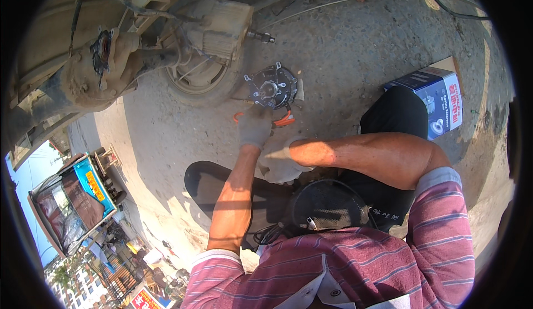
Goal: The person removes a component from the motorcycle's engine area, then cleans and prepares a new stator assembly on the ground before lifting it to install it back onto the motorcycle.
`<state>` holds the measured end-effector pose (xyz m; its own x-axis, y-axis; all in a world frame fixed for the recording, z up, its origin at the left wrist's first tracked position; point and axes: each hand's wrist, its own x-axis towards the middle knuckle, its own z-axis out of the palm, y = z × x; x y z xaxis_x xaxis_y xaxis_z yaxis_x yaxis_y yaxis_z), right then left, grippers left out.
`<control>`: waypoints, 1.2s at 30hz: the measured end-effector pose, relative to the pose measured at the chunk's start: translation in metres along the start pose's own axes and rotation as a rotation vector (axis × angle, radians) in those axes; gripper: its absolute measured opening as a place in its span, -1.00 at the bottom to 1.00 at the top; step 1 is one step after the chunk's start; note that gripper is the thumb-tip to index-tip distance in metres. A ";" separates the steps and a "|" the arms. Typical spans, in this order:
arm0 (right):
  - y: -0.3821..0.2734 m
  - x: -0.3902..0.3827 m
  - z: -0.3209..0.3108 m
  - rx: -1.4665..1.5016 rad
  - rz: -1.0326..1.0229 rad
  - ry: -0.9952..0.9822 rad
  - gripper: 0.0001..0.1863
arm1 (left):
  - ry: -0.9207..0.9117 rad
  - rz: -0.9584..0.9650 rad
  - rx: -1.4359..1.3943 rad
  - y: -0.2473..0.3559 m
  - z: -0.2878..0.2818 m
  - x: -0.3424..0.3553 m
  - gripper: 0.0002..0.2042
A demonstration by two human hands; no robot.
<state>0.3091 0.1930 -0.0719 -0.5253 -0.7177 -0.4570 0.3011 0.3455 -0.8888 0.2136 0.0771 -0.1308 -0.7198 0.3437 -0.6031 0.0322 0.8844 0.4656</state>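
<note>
A round black motor-like part (286, 84) with silver bolt tabs and a metal shaft in its middle lies on the ground in front of me. My left hand (255, 127), in a grey glove, reaches to its near edge. Curved orange pieces (284, 121), cable or handles, show on both sides of that hand. The fingers point away from me and mostly cover whatever is under them. Closer to my body, my right hand (280, 162), also gloved, is held low beside my knees. Its fingers are bent downward, and I cannot see what they hold, if anything.
Above left is a vehicle's underside with a dusty axle housing (83, 78), a wheel (202, 81) and a finned motor casing (225, 28). A blue-and-white cardboard box (438, 98) stands at the right by my knee. A turquoise three-wheeler (83, 198) is parked far left.
</note>
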 end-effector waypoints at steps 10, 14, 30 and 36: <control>0.004 0.011 0.002 0.046 0.013 -0.017 -0.77 | 0.039 -0.045 -0.103 0.008 -0.010 -0.006 -0.65; 0.009 0.014 0.007 0.121 0.002 0.021 -0.77 | -0.001 -0.118 -0.123 -0.009 -0.009 0.003 -0.69; 0.010 0.019 0.007 0.063 0.006 -0.020 -0.71 | 0.055 0.009 -0.124 -0.028 -0.033 0.005 -0.68; 0.037 0.040 0.014 -0.209 0.039 -0.110 -0.68 | -0.018 0.026 -0.205 -0.028 -0.031 -0.002 -0.68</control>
<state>0.3105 0.1692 -0.1228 -0.4235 -0.7590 -0.4945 0.1424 0.4833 -0.8638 0.1923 0.0424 -0.1226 -0.7081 0.3726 -0.5998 -0.0923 0.7933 0.6018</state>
